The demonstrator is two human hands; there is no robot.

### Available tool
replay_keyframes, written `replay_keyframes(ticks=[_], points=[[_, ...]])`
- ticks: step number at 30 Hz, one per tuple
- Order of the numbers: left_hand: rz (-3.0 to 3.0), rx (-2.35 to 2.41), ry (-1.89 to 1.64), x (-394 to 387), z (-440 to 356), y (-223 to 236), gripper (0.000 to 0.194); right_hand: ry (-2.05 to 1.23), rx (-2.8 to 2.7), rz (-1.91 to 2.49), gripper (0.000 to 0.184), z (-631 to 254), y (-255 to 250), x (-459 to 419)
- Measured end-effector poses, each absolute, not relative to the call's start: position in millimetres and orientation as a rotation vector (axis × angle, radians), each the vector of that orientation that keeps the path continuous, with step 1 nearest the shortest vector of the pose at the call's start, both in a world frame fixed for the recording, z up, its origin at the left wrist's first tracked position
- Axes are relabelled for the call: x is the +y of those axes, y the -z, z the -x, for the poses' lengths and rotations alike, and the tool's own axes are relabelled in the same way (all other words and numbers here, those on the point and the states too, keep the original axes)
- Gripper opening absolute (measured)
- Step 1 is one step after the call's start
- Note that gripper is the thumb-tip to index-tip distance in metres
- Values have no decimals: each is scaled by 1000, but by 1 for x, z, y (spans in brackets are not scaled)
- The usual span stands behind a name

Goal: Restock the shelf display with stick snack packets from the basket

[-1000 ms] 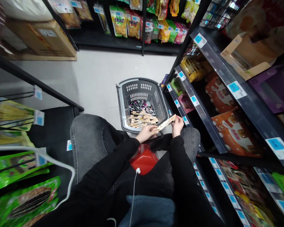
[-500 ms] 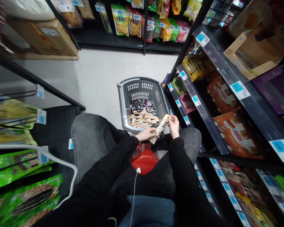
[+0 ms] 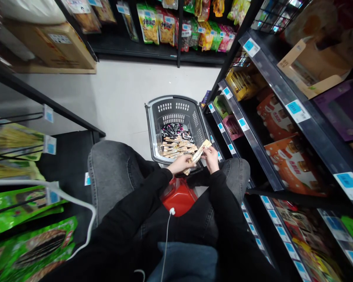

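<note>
Between my two hands is a small bundle of slim beige snack packets [image 3: 198, 153], tilted with its upper end to the right. My left hand [image 3: 181, 163] is closed around the lower left end. The fingers of my right hand [image 3: 211, 158] are closed on the packets' right side. Just beyond them stands a dark grey shopping basket [image 3: 153, 131] on the floor, and the packets overlap its near right rim. Loose beige packets [image 3: 176, 147] lie in its near part, with black and pink packets [image 3: 176, 130] behind them. The print on the held packets is too small to read.
A red stool [image 3: 180, 197] shows between my legs. Shelves with price tags and boxes [image 3: 294, 164] rise close on the right. Green snack bags [image 3: 35, 250] hang at the left beside a white cable [image 3: 86, 207]. A cardboard box [image 3: 51, 47] stands at the far left.
The held packets have turned a little and shifted slightly, and my right hand has moved a little left and down along them. The basket and its contents look the same.
</note>
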State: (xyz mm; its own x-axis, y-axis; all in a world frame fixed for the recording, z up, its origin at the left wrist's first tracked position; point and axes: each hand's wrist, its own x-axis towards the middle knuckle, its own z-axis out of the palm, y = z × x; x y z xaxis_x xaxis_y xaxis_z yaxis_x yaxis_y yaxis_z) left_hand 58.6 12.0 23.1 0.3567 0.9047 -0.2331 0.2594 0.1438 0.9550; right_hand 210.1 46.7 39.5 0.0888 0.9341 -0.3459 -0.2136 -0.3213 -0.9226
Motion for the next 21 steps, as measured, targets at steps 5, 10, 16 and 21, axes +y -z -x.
replay_keyframes(ticks=[5, 10, 16, 21], points=[[-1347, 1021, -605, 10, -60, -32, 26, -1233, -798, 1460, 20, -212, -31, 51], [-1218, 964, -593, 8, -60, -37, 30, -1132, -760, 1484, 21, -215, -27, 54], [-870, 1008, -654, 15, -51, -29, 37, -1208, -720, 1427, 20, -233, -33, 59], [-777, 1496, -1056, 25, -31, -25, 40, -1288, -784, 1408, 25, -241, -21, 69]])
